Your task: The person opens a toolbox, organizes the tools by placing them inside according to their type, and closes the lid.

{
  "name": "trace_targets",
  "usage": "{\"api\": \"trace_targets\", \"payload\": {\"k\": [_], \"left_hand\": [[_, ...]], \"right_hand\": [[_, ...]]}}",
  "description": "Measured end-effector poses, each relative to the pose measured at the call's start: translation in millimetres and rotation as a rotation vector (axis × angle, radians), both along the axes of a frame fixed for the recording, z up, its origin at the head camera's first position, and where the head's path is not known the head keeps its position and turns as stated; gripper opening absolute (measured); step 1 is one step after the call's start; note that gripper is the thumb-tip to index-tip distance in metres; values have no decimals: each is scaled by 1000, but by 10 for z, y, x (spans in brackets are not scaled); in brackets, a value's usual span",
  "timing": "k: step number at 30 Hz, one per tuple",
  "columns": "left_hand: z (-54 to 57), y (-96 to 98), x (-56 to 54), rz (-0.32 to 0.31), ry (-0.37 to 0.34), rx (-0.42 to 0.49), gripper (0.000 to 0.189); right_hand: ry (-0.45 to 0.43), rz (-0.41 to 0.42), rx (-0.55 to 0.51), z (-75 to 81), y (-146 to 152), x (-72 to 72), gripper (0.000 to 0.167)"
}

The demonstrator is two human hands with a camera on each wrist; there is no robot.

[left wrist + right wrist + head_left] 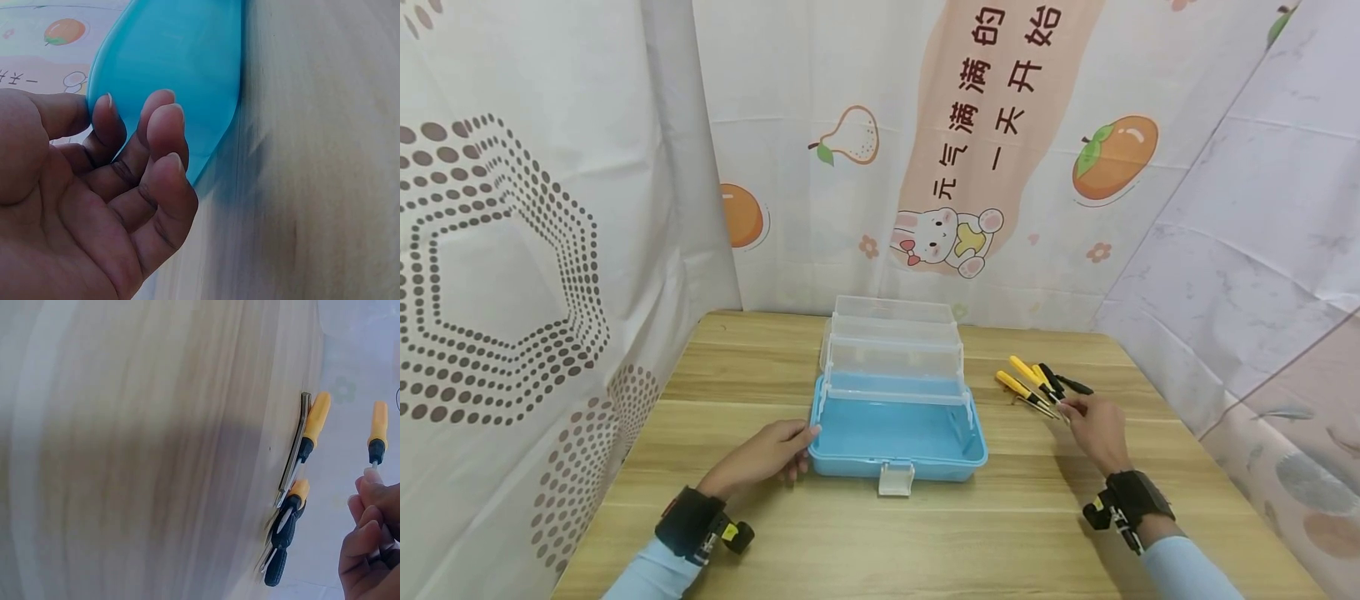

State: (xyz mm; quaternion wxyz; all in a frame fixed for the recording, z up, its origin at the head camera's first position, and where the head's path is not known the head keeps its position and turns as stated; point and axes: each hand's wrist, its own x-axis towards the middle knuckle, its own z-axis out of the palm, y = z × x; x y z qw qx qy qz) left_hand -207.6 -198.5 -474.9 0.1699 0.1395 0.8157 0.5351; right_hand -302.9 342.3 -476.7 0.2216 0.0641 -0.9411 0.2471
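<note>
A light-blue toolbox (898, 467) stands with its clear tiered trays (895, 358) raised toward the back and its bottom compartment showing. My left hand (771, 450) pinches its left rim between thumb and forefinger; in the left wrist view the other fingers curl by the blue wall (181, 69). At the right, my right hand (1097, 429) holds a screwdriver by its metal shaft. The right wrist view has its yellow-and-black handle (378, 425) raised above the fingertips. Beside that hand lies a small group of tools, including another yellow-handled screwdriver (317, 419) and black-handled tools (284, 531).
The wood-grain table (955, 542) carries the toolbox near its middle. A white latch (896, 479) hangs at the box's front. Printed curtains (820, 208) close off the back and both sides.
</note>
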Motion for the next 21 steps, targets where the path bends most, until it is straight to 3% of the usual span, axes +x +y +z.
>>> {"api": "trace_targets", "payload": {"k": [21], "left_hand": [[0,0,2,-7,8,1,48]], "right_hand": [[-9,0,-17,55,-104,23,9]]}}
